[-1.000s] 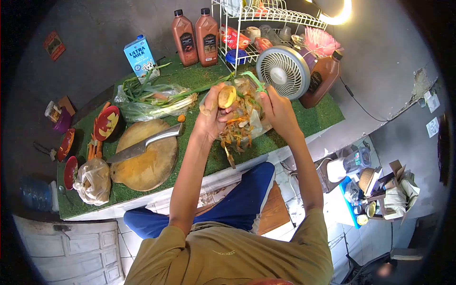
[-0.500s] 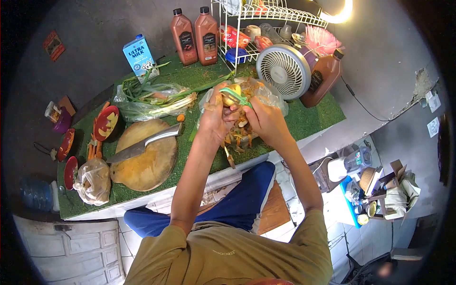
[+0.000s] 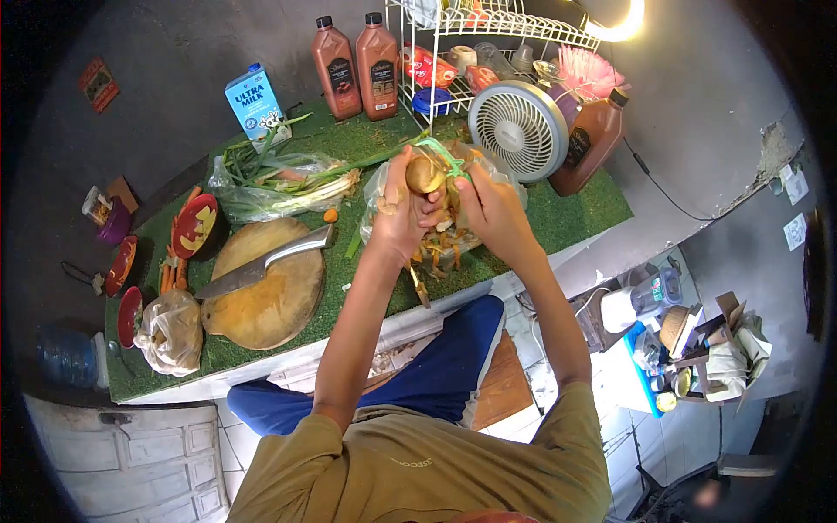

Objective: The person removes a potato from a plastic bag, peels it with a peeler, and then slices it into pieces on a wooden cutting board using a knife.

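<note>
My left hand (image 3: 401,209) is wrapped round a brownish, partly peeled potato (image 3: 425,175). A green peeler (image 3: 446,159) is gripped in my right hand (image 3: 490,207), just right of the potato and near its upper edge. Under both hands lies a clear plastic bag (image 3: 513,177) with orange and brown peelings (image 3: 443,253) on and around it. Left of the hands, a large knife (image 3: 266,261) rests across a round wooden board (image 3: 270,305).
Spring onions (image 3: 296,193) in plastic, a milk carton (image 3: 255,103) and two red-brown bottles (image 3: 336,71) stand or lie behind. A fan (image 3: 519,131) is at the right rear. Red bowls (image 3: 193,227), carrots (image 3: 174,272) and a tied bag (image 3: 170,336) are at left.
The green peeler has moved up and right off the potato's face, and more of the potato shows. My right hand has shifted slightly, its fingers raised.
</note>
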Demonstrator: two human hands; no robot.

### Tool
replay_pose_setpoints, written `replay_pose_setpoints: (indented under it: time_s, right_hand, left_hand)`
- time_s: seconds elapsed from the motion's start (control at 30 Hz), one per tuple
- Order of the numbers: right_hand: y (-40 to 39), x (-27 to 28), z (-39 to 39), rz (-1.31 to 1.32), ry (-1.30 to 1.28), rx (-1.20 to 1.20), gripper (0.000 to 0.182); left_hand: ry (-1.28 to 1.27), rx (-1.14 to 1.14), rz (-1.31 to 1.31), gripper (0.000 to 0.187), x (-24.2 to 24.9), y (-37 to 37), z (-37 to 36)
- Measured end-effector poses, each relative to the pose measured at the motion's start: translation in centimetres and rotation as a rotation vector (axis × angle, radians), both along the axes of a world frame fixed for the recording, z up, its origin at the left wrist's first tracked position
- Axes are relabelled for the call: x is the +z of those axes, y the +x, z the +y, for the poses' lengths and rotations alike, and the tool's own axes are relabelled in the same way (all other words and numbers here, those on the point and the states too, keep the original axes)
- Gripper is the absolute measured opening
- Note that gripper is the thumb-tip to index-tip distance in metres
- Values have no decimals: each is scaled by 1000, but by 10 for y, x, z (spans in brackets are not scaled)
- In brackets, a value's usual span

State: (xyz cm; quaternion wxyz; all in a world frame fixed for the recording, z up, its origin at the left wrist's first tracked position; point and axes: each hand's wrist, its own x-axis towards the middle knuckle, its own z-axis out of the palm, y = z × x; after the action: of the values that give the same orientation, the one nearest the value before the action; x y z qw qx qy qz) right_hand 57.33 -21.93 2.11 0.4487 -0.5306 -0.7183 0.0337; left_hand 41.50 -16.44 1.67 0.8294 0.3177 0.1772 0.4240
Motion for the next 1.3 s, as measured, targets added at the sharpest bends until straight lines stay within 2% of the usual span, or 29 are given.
replay_pose_setpoints:
  time_s: [0.07, 0.17, 0.37, 0.47, 0.57, 0.63, 0.67, 0.87, 0.97, 1.07, 1.17, 1.27, 1.3]
  right_hand:
    - [0, 0, 1, -9, -12, 2, 27]
    - [-2, 1, -2, -47, -27, -14, 27]
    - [-16, 0, -7, -148, -32, -19, 27]
    - [-17, 0, -5, -177, 11, -52, 26]
    - [1, 2, 6, -155, -48, -140, 25]
    - [18, -2, 16, -131, -99, -216, 26]
    - [22, -6, 16, -102, -35, -210, 27]
    - [-2, 2, 0, -127, 57, -86, 26]
    - [-15, 4, -5, -144, 18, -37, 27]
    - [-18, 0, -4, -139, -7, -22, 27]
    - [-15, -4, 1, -198, 61, -33, 27]
    - [7, -9, 19, -201, -56, -249, 27]
    - [12, -8, 18, -154, -47, -239, 27]
  left_hand:
    - [48, -21, -9, 36, -3, 0, 0]
    - [31, 134, 115, 37, 5, 3, -5]
    - [34, 219, 10, 34, -2, 10, -5]
    - [153, 284, -125, 35, -19, 12, 1]
    - [192, 316, -95, 35, -15, 5, 0]
    - [131, 358, -74, 35, -11, 4, -1]
    - [105, 383, -68, 35, -8, 4, 1]
    - [29, 222, -32, 37, -1, -2, 6]
    - [-32, 277, -95, 36, -2, 4, 2]
    - [-55, 239, -234, 35, -10, 6, 1]
    - [-82, 339, -118, 34, -2, 7, 0]
    - [31, 355, -46, 32, 0, 2, 4]
    - [32, 339, -42, 32, -2, 0, 7]
